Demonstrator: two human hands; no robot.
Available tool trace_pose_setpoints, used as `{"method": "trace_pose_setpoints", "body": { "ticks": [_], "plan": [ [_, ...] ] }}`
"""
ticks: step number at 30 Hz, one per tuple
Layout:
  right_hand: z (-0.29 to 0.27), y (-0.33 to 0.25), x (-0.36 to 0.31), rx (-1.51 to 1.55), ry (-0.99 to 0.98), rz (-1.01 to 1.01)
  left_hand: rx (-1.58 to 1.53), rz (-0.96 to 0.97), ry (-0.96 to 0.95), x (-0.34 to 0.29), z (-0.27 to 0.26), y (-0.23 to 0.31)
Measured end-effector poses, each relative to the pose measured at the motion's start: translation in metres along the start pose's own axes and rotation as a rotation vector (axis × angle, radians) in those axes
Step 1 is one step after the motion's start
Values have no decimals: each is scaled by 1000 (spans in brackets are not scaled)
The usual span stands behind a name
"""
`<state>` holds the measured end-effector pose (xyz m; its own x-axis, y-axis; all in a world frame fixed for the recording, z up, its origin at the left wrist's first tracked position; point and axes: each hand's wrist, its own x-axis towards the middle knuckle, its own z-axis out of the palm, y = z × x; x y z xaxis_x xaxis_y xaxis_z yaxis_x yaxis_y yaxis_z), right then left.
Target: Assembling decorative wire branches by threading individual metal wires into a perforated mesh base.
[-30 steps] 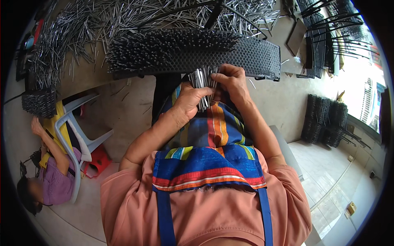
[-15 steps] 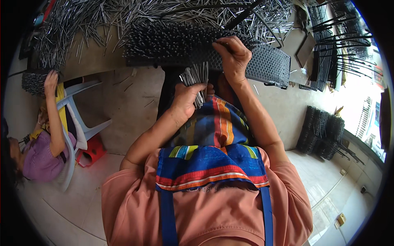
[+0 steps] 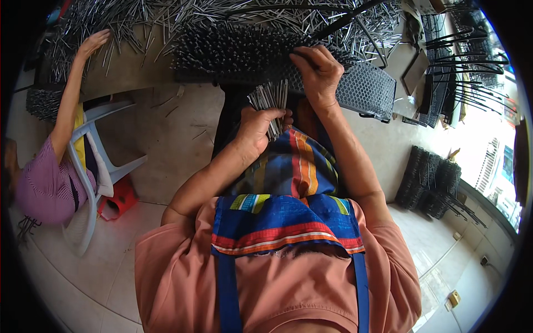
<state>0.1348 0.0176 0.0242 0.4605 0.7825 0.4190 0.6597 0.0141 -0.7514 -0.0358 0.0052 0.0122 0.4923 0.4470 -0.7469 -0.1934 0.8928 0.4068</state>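
Above the striped apron [image 3: 303, 166], metal rods [image 3: 267, 99] were gripped by the left hand [image 3: 255, 130]; at the perforated rack [image 3: 365, 90], filled leftward, bare at right, the right hand [image 3: 322, 74] was pinched, its content unclear.

Thin metal rods [image 3: 147, 16] lie in a loose, tangled spread across the brown tabletop [image 3: 126, 67]. Down on the pale floor [image 3: 141, 238] stand a light-blue plastic chair [image 3: 123, 167] and dark wire bundles [image 3: 425, 180].

silver rods [image 3: 268, 99], black rack [image 3: 366, 91], striped blue apron [image 3: 286, 215]
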Motion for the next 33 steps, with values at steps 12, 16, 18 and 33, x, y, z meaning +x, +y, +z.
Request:
{"method": "trace_pose_setpoints", "body": {
  "ticks": [12,16,18,33],
  "plan": [
    [-17,-8,1,-331,-187,-131,-109,-68,-79,5,-2,-3],
    [-36,-5,-20,243,-618,667,-68,-25,-157,-1,7,1],
    [-37,-1,-30,339,-605,736,-42,-16,-154,0,8,-2],
    [-28,1,-11,50,114,42,55,-18,-6,0,9,-3]
  ]
}}
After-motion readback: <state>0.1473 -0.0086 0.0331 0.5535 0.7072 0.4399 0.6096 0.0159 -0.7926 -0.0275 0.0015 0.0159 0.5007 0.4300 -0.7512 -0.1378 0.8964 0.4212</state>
